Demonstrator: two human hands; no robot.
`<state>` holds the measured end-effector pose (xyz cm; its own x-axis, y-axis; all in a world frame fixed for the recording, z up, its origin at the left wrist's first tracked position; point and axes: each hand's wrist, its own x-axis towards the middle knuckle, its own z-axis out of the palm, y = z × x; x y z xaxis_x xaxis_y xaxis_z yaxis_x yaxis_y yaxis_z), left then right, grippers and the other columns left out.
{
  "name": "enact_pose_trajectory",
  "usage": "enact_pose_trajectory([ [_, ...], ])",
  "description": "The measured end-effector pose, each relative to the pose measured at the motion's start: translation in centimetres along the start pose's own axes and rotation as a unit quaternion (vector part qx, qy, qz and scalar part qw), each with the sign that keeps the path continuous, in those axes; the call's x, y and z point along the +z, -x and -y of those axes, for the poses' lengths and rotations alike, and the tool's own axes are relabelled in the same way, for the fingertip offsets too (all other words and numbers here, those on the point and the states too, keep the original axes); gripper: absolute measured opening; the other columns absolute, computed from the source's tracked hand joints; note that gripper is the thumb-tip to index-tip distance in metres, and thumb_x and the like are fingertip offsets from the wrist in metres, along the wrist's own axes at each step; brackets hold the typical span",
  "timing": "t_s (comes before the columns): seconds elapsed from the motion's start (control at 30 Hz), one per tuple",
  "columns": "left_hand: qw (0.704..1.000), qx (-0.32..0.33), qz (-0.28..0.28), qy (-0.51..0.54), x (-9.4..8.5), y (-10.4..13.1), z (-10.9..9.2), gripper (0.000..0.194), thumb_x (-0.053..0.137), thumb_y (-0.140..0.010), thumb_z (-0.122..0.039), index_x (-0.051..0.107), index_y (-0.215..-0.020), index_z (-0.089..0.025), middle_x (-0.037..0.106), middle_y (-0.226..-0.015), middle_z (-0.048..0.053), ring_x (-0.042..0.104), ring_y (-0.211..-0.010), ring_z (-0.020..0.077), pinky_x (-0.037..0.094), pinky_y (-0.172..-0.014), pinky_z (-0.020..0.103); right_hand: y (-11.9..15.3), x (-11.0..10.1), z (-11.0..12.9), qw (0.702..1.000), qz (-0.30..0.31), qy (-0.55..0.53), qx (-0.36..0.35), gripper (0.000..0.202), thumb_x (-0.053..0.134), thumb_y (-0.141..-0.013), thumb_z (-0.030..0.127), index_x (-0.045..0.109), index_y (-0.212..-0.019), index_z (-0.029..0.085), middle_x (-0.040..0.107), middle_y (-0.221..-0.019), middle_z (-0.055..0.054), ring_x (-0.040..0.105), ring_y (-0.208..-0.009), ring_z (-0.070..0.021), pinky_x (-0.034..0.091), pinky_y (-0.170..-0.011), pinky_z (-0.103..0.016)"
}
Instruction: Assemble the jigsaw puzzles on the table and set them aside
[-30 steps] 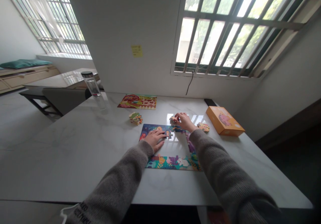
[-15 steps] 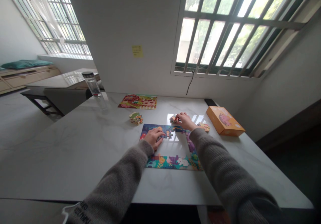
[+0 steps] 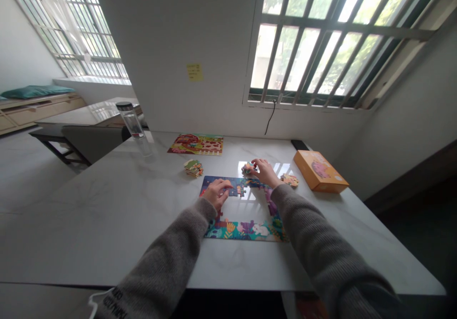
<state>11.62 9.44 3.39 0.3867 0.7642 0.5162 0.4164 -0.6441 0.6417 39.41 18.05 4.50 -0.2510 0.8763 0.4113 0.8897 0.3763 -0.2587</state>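
A partly assembled jigsaw puzzle (image 3: 232, 231) lies on the white table, its colourful border around a bare middle. My left hand (image 3: 216, 193) rests over its upper left part, thumb and fingers apart, holding nothing that I can see. Beyond the top edge is a small pile of puzzle pieces (image 3: 247, 169). My right hand (image 3: 264, 172) is at that pile's right side, with thumb and fingers curled round a puzzle piece (image 3: 254, 167) that is mostly hidden. My right forearm covers part of the puzzle's right border.
Another stack of puzzle pieces (image 3: 193, 168) sits left, and loose pieces (image 3: 290, 181) lie right. A farm picture (image 3: 196, 144) lies at the back. An orange box (image 3: 320, 171), a black object (image 3: 299, 145) and a glass bottle (image 3: 131, 121) also stand or lie on the table (image 3: 143, 224).
My left hand has shifted slightly left, with its thumb raised a little. The right hand has moved slightly to the right at the pile, showing more of the pieces.
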Motion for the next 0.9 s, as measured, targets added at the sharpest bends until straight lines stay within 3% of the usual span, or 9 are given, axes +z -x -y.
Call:
enact_pose_trajectory([
  [0.17,0.995,-0.065,-0.014,0.080,0.0,0.1,-0.2,0.020,0.055,-0.089,-0.022,0.072,-0.099,-0.018,0.068,-0.102,0.008,0.064,-0.096,0.0215,0.057,-0.083,0.035,0.2,-0.2,0.9,0.999,-0.028,-0.025,0.001,0.036,0.072,-0.082,0.023,0.060,-0.116,0.019,0.064,-0.103,-0.009,0.056,-0.098,-0.0265,0.046,-0.087,-0.039],
  [0.27,0.972,-0.158,-0.043,0.171,0.0,-0.1,0.2,0.025,0.059,-0.088,-0.033,0.068,-0.107,-0.018,0.069,-0.099,0.008,0.064,-0.083,0.0191,0.058,-0.064,0.028,1.4,-0.6,3.4,0.995,-0.058,-0.083,-0.023,0.039,0.073,-0.081,0.023,0.060,-0.117,0.021,0.061,-0.103,-0.008,0.058,-0.096,-0.0250,0.048,-0.088,-0.040],
  [0.37,0.936,-0.211,-0.077,0.270,0.1,-0.4,0.5,0.040,0.065,-0.084,-0.044,0.063,-0.113,-0.016,0.068,-0.096,0.008,0.064,-0.075,0.0165,0.056,-0.056,0.025,3.5,-1.2,7.0,0.986,-0.060,-0.130,-0.084,0.043,0.072,-0.083,0.023,0.056,-0.123,0.024,0.057,-0.110,-0.008,0.058,-0.100,-0.0235,0.050,-0.090,-0.039],
  [0.47,0.911,-0.235,-0.056,0.335,0.2,-0.5,0.5,0.055,0.072,-0.078,-0.053,0.059,-0.115,-0.015,0.069,-0.092,0.007,0.062,-0.067,0.0143,0.054,-0.050,0.023,5.6,-1.8,10.3,0.983,-0.071,-0.137,-0.100,0.045,0.072,-0.084,0.022,0.054,-0.125,0.023,0.056,-0.116,-0.010,0.056,-0.109,-0.0262,0.049,-0.095,-0.042],
  [0.57,0.902,-0.244,-0.013,0.355,0.1,-0.4,0.2,0.060,0.077,-0.071,-0.056,0.060,-0.111,-0.015,0.070,-0.088,0.007,0.063,-0.065,0.0151,0.050,-0.044,0.020,7.0,-2.2,12.2,0.983,-0.084,-0.138,-0.088,0.042,0.071,-0.086,0.023,0.054,-0.124,0.023,0.057,-0.112,-0.010,0.058,-0.104,-0.0266,0.051,-0.091,-0.043],
  [0.73,0.895,-0.251,-0.019,0.368,0.0,-0.4,-0.1,0.054,0.080,-0.068,-0.054,0.062,-0.100,-0.014,0.070,-0.081,0.006,0.064,-0.069,0.0166,0.051,-0.045,0.021,7.9,-2.0,13.0,0.984,-0.093,-0.124,-0.091,0.032,0.066,-0.090,0.023,0.057,-0.121,0.023,0.058,-0.114,-0.010,0.059,-0.103,-0.0265,0.051,-0.090,-0.043],
  [0.9,0.898,-0.261,-0.036,0.351,0.0,-0.4,0.0,0.053,0.077,-0.070,-0.054,0.063,-0.102,-0.014,0.067,-0.074,0.004,0.062,-0.064,0.0162,0.053,-0.044,0.023,8.7,-1.9,12.7,0.975,-0.102,-0.180,-0.079,0.023,0.054,-0.095,0.020,0.060,-0.117,0.025,0.061,-0.107,-0.009,0.060,-0.100,-0.0243,0.052,-0.088,-0.040],
])
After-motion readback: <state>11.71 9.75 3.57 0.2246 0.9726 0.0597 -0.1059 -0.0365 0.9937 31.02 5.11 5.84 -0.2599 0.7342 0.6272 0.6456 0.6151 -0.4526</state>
